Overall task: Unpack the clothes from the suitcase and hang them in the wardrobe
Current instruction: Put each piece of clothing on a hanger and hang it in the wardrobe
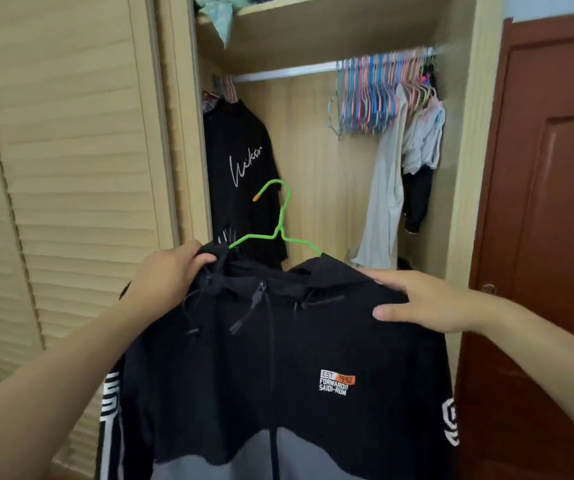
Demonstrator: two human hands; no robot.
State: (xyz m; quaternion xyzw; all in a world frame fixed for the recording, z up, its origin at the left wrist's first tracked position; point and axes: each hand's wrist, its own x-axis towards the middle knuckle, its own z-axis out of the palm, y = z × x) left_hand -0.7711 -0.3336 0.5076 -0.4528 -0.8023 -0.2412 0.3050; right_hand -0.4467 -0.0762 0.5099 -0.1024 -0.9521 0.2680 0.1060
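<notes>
Jacket (278,358) on green hanger (280,233) held below the rail (285,72), hook up; left hand (167,275) pinches collar, right hand (430,303) grips shoulder, fingers curled; left nearer hook.

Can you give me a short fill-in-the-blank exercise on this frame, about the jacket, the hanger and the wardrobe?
1. The black hooded jacket is on a wire hanger whose colour is ____.
2. The left hand grips the jacket near its collar, while the ____ hand holds its other shoulder.
3. The hanger's hook is not yet over the wardrobe ____.
4. The black T-shirt hanging inside bears ____ lettering.

Missing words: green; right; rail; white
</notes>
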